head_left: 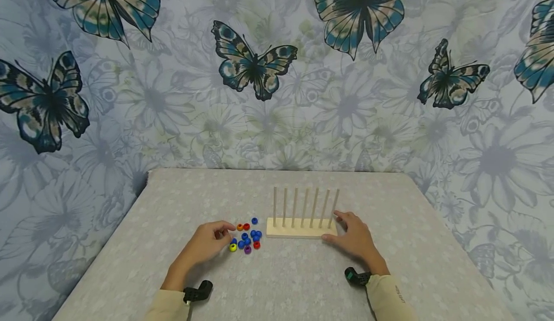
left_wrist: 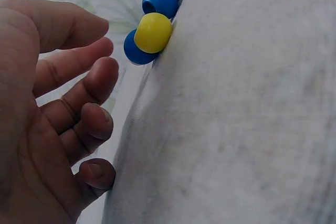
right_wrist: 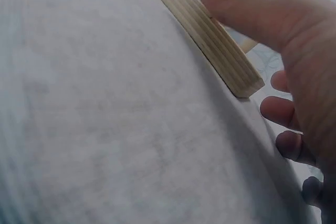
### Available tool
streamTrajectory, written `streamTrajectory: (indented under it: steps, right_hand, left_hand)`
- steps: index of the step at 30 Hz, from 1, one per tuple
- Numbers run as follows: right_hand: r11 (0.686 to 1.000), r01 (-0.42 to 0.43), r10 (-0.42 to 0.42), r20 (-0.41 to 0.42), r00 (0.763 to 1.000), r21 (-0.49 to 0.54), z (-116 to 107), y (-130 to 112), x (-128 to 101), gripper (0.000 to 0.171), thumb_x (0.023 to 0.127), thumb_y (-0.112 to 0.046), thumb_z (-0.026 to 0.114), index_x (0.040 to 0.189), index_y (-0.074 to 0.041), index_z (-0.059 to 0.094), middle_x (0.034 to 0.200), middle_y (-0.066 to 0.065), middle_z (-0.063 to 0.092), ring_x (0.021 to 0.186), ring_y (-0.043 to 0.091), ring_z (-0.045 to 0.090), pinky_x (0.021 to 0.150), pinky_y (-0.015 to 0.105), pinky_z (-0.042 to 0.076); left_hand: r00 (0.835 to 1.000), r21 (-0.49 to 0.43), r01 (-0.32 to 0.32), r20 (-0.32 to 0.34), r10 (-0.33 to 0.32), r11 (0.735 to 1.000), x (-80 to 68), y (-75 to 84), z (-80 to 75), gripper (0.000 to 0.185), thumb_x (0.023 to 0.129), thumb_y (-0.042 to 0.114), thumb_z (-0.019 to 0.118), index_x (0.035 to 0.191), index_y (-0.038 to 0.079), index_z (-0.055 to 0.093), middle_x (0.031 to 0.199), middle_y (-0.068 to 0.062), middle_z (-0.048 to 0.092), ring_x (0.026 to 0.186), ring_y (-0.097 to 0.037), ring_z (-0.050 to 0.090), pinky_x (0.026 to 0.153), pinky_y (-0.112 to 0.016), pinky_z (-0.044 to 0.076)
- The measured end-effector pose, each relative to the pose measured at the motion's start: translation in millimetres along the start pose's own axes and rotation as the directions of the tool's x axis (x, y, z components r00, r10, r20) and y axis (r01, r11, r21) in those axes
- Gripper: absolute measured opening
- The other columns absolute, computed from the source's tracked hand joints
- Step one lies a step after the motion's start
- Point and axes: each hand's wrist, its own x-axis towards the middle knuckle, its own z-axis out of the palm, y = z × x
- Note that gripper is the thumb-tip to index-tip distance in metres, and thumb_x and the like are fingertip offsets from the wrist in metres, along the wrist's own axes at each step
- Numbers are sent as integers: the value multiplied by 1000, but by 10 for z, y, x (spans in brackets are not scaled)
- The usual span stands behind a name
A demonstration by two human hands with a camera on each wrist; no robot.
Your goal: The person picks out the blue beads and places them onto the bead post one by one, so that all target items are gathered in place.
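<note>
Left hand (head_left: 207, 243) reaches the beads (head_left: 247, 237), fingers loosely curled, holding nothing; pinch one bead cleanly. Right hand (head_left: 356, 237) steadies the peg rack (head_left: 299, 227), thumb against its front edge, fingers spread; keep it braced.

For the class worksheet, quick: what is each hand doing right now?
Left hand: open, fingers loosely curled beside the beads, holding nothing.
Right hand: open, thumb touching the peg rack.

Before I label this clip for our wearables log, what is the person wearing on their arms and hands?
Both hands are bare: the left hand and the right hand show no gloves or rings. Each forearm is covered by a pale cream long sleeve, the left sleeve and the right sleeve; the right one bears small dark lettering. A small black device sits at each wrist, left and right.
</note>
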Motion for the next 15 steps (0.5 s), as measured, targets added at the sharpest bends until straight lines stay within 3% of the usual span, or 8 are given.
streamTrajectory:
  steps: [6, 15]
  right_hand:
    - [1000, -7, 7, 8, 1000, 5, 44, 9, -9, 92, 70, -71, 77, 141, -15, 57, 122, 6, 66, 111, 28, 60, 95, 57, 43]
    - [1000, -2, 2, -6, 1000, 12, 59, 43, 17, 81, 73, -68, 77, 134, -16, 64, 120, 5, 65, 113, 28, 59, 96, 55, 42]
  left_hand:
    - [998, -13, 33, 57, -33, 999, -14, -46, 13, 15, 92, 21, 70, 105, 25, 74, 83, 8, 65, 71, -10, 54, 60, -24, 44]
    - [994, -18, 16, 111, -14, 1000, 16, -24, 33, 14, 94, 24, 69, 107, 21, 74, 85, 6, 62, 77, -11, 55, 65, -24, 46]
